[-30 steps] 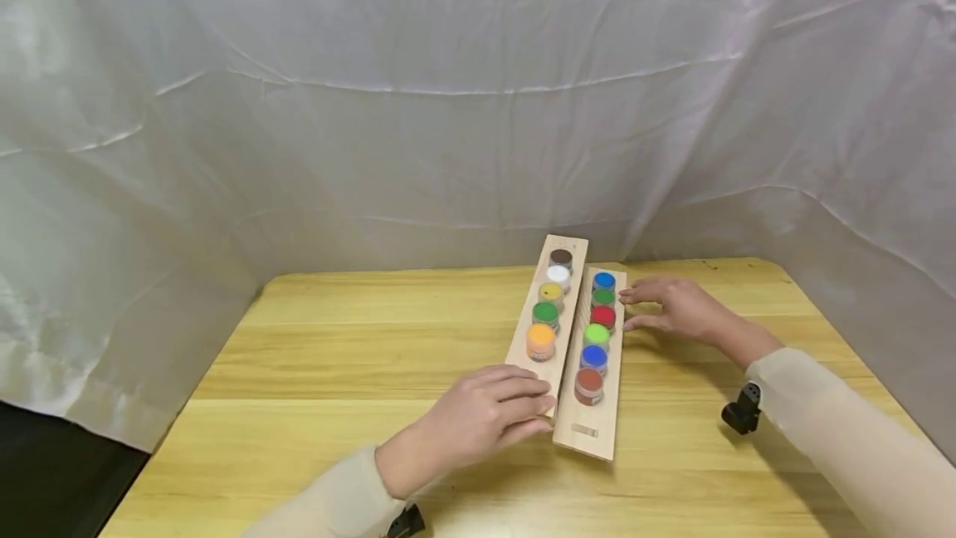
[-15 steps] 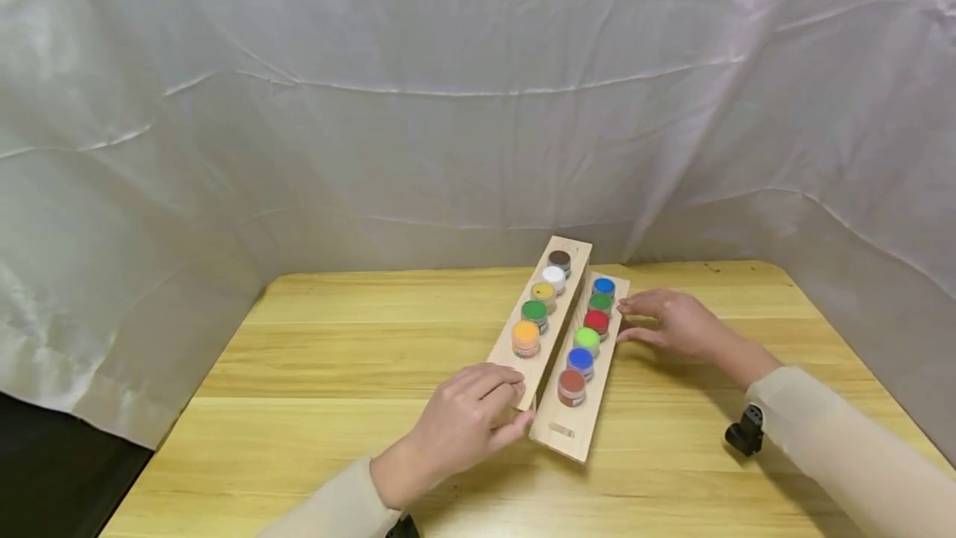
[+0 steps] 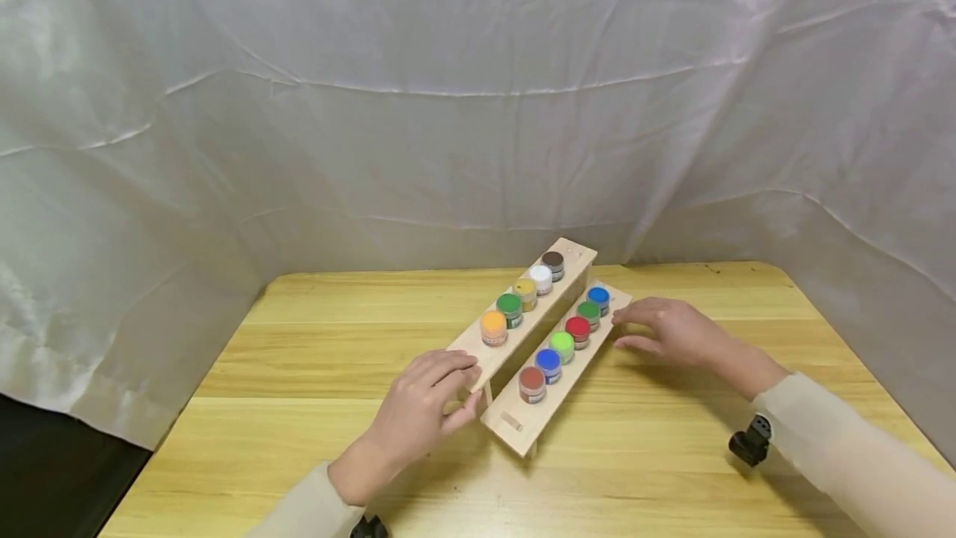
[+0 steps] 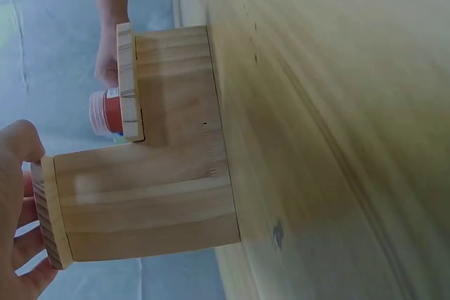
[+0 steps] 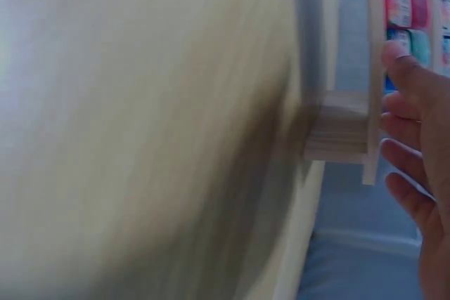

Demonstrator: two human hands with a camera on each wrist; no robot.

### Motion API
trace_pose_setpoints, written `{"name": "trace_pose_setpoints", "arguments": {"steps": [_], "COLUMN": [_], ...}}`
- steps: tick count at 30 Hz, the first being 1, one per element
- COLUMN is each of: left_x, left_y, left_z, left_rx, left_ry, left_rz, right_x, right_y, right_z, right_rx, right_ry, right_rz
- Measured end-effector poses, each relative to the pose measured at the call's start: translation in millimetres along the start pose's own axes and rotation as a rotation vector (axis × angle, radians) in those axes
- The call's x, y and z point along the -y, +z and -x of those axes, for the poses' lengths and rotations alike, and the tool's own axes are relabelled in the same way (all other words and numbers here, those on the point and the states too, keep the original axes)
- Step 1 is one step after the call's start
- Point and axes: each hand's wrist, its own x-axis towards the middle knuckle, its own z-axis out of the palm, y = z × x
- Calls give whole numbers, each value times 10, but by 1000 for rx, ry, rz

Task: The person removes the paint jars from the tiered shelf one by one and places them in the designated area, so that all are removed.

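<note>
A two-tier wooden rack (image 3: 523,432) stands at a slant on the table, carrying small paint jars. The higher shelf (image 3: 579,252) holds several, from an orange-lidded jar (image 3: 494,328) to a dark brown one (image 3: 553,265). On the lower shelf a row runs from a brown-red jar (image 3: 532,384) to a blue one (image 3: 598,299). My left hand (image 3: 414,405) grips the higher shelf's near end, thumb at its edge. The left wrist view shows the rack's stepped end panel (image 4: 148,187). My right hand (image 3: 675,335) touches the lower shelf's far end with loosely extended fingers.
The rack is on a light wooden table (image 3: 314,339). Pale grey cloth (image 3: 418,148) hangs behind and along both sides, close to the table's back edge. A dark area (image 3: 60,471) lies beyond the left table edge.
The rack has turned clockwise as seen from above, its near end swinging left with my left hand. My right hand has shifted only slightly, staying by the far end.
</note>
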Motion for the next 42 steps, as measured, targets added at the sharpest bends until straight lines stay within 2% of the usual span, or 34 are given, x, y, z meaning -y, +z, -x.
{"name": "trace_pose_setpoints", "arguments": {"steps": [11,18,22,28,36,42], "left_x": [135,215,283,410,606,747], "left_y": [-81,-123,-125,-108,-66,-14], "left_z": [84,110,103,101,58,-2], "left_rx": [43,74,71,52,32,66], "left_ry": [-52,-120,-147,-158,-166,-200], "left_rz": [-8,-14,-19,-33,-4,47], "right_x": [-158,-148,-101,22,127,91], "right_y": [43,61,54,37,16,23], "right_z": [-122,-120,-107,-75,-58,-48], "right_rx": [78,46,24,22,18,32], "right_ry": [164,140,153,173,185,201], "right_rz": [-54,-52,-40,-20,-11,-13]}}
